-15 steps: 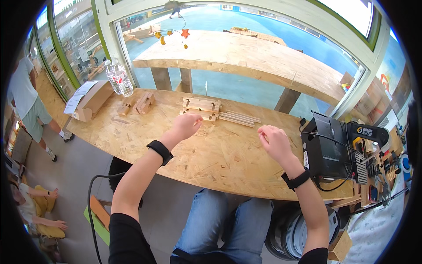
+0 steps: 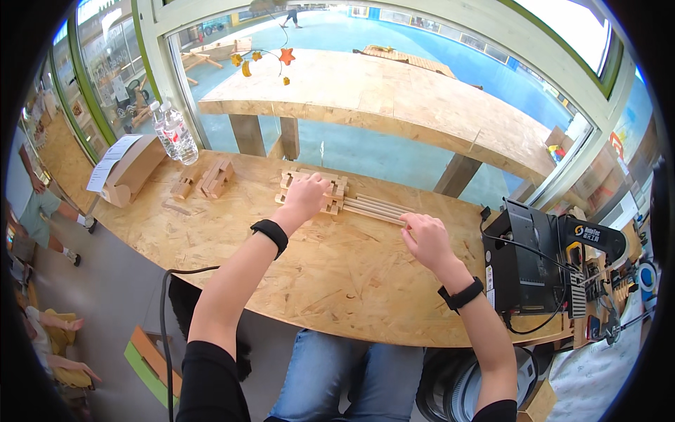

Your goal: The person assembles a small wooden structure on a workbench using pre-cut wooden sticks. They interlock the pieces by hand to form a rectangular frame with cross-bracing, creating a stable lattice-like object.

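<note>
My left hand [image 2: 305, 196] is over a group of notched wooden blocks [image 2: 336, 181] near the table's far edge. Its fingers curl down onto or just above them, and the fingertips are hidden. A row of thin wooden sticks [image 2: 376, 208] lies side by side, running right from the blocks. At their right end is my right hand [image 2: 427, 239], its thumb and forefinger pinched together at the tip of the nearest stick. Every stick still lies flat on the table.
More wooden blocks [image 2: 215, 178] lie to the left on the chipboard table [image 2: 337, 281]. Beyond are a cardboard box [image 2: 131, 171] and plastic water bottles [image 2: 177, 137]. A black machine [image 2: 519, 260] with cables stands at the right. A window frame borders the far edge; people are at the left.
My left hand has moved forward over the notched blocks. My right hand has come left to the ends of the sticks. The whole view has shifted slightly.
</note>
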Motion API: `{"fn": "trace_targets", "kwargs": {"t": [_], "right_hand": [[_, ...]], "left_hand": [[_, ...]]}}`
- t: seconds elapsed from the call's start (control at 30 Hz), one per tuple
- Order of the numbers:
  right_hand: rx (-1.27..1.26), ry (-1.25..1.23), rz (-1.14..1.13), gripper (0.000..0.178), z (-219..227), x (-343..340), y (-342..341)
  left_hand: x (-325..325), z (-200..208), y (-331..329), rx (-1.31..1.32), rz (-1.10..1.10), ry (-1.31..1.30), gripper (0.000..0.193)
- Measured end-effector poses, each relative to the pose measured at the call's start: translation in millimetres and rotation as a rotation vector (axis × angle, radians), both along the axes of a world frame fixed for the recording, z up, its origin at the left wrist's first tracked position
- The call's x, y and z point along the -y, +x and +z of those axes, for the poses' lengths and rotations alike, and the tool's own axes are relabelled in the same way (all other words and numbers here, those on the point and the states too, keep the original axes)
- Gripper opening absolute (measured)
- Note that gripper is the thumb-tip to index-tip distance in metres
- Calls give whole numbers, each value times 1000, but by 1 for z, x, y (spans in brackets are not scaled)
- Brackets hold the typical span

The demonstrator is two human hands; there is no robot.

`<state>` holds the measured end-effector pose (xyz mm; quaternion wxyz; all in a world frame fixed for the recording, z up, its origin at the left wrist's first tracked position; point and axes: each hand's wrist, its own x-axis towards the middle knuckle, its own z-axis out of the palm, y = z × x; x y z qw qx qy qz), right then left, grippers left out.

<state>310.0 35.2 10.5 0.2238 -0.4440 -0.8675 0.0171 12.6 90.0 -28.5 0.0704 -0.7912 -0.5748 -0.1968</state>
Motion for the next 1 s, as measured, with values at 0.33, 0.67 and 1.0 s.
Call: {"fn": "trace_targets", "kwargs": {"t": [0.33, 0.67, 1.0], "right_hand": [[-15, -27, 15, 19, -16, -3, 7], [-22, -38, 34, 19, -14, 2, 18], [-76, 43, 60, 30, -1, 20, 9]], "left_hand": [[-6, -14, -1, -40, -3, 78, 14], [-12, -18, -7, -87, -66, 147, 14], [32, 36, 20, 5, -274, 116, 5]]}}
